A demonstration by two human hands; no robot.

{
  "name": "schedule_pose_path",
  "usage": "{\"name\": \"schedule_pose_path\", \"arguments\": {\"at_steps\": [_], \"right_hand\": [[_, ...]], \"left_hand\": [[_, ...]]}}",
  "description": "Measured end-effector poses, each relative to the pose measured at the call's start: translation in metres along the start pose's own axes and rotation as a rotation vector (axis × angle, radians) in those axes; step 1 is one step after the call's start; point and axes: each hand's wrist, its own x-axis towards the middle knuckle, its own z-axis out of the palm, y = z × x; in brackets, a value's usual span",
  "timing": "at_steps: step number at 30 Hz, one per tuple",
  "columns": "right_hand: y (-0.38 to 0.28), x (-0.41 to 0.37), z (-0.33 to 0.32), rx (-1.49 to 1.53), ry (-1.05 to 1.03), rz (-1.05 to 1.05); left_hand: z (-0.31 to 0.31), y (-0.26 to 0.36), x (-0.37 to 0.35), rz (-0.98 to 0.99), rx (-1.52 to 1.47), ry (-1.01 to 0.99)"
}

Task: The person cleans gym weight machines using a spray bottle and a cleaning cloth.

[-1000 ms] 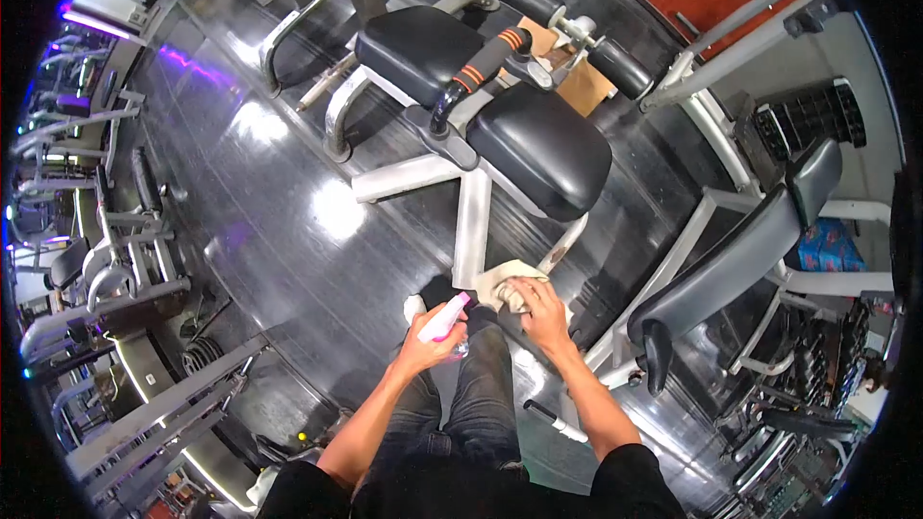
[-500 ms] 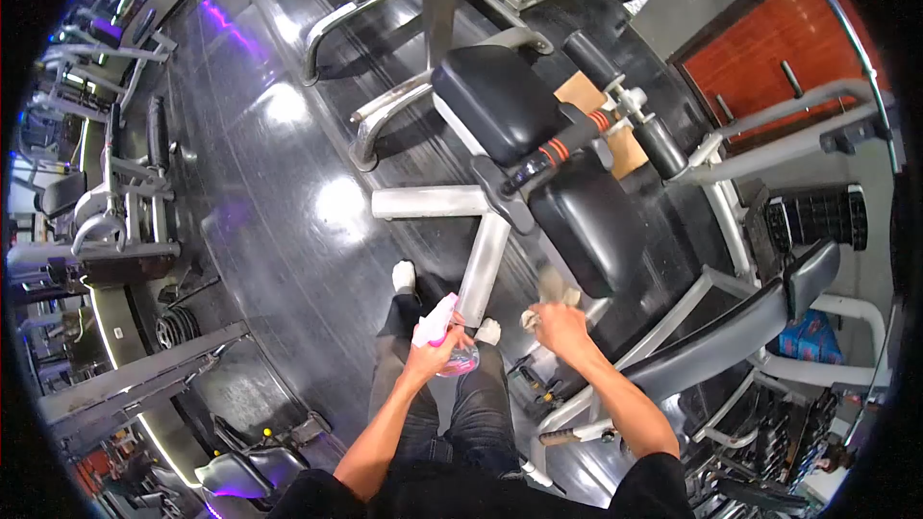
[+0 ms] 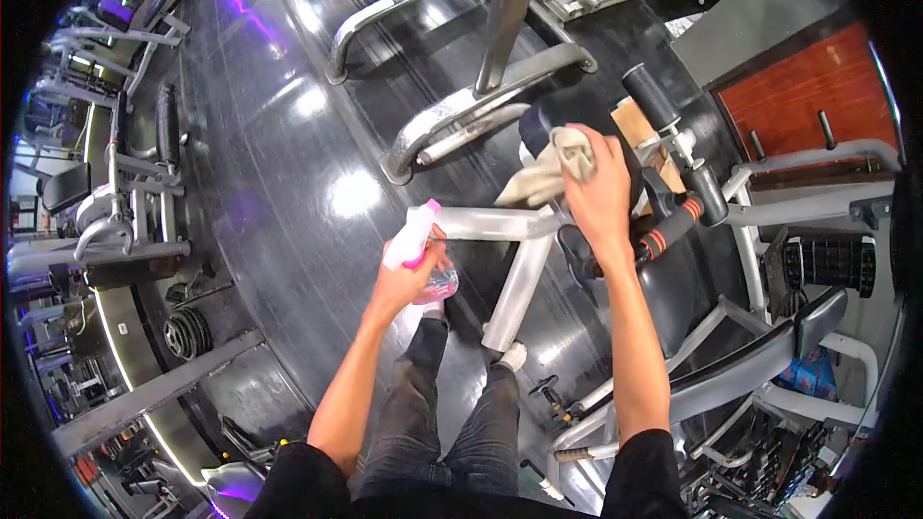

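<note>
My left hand (image 3: 411,274) is wrapped round a pink-and-white spray bottle (image 3: 440,286) with a clear lower part, held above the floor near the grey frame of a bench. In my right hand (image 3: 598,194) is a bunched beige cloth (image 3: 555,171), its loose end hanging toward the left. Cloth and hand are over the bench's black padded seat (image 3: 543,120), hiding much of it; whether they touch cannot be told. Just right of my right wrist is a black foam roller with orange bands (image 3: 670,228).
A grey frame leg (image 3: 517,298) of the bench stands before my feet. An inclined padded bench (image 3: 721,370) lies to the right, with a dumbbell rack (image 3: 769,466) below it. Weight plates (image 3: 187,333) and machines line the left side. A metal upright (image 3: 510,19) rises ahead.
My right hand has moved up and forward with the cloth, from beside the near pad to over the far one. My left hand with the spray bottle has risen forward; the view has shifted.
</note>
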Motion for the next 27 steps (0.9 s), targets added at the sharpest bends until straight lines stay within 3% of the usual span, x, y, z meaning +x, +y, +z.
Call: {"name": "schedule_pose_path", "arguments": {"at_steps": [2,6,8,9,13,16,18,20,21,23,24,26,27], "right_hand": [[0.018,0.021,0.029,-0.298,-0.046,-0.095],[0.024,0.030,0.054,-0.418,-0.042,-0.187],[0.021,0.026,0.052,-0.403,-0.109,-0.234],[0.023,0.026,0.051,-0.554,-0.181,-0.290],[0.022,0.035,0.056,-0.627,-0.193,-0.328],[0.024,0.073,0.071,-0.368,-0.232,-0.354],[0.019,0.105,0.089,-0.600,-0.099,-0.398],[0.029,0.133,0.118,-0.969,-0.196,-0.273],[0.036,0.139,0.132,-0.964,-0.197,-0.279],[0.049,0.146,0.156,-1.124,-0.637,0.063],[0.054,0.147,0.169,-1.130,-0.650,0.156],[0.120,0.138,0.227,-1.187,-0.320,0.071],[0.104,0.129,0.219,-1.185,-0.323,0.077]], "left_hand": [[-0.006,0.008,0.011,0.016,0.024,-0.021],[-0.013,-0.001,0.016,-0.075,0.001,-0.025],[-0.014,-0.005,0.017,-0.108,-0.064,-0.030],[-0.013,-0.006,0.018,-0.112,-0.046,-0.033],[-0.012,-0.010,0.029,-0.114,-0.048,-0.056],[-0.014,-0.008,0.041,-0.105,-0.080,-0.053],[-0.018,-0.004,0.048,-0.092,-0.016,-0.052],[-0.024,0.003,0.053,-0.084,-0.013,-0.053],[-0.026,0.005,0.053,-0.077,-0.017,-0.060],[-0.034,0.004,0.050,-0.072,0.002,-0.043],[-0.039,0.003,0.048,-0.068,0.020,-0.030],[-0.047,-0.006,0.041,-0.096,-0.018,-0.012],[-0.052,-0.012,0.037,-0.126,-0.056,0.001]]}}
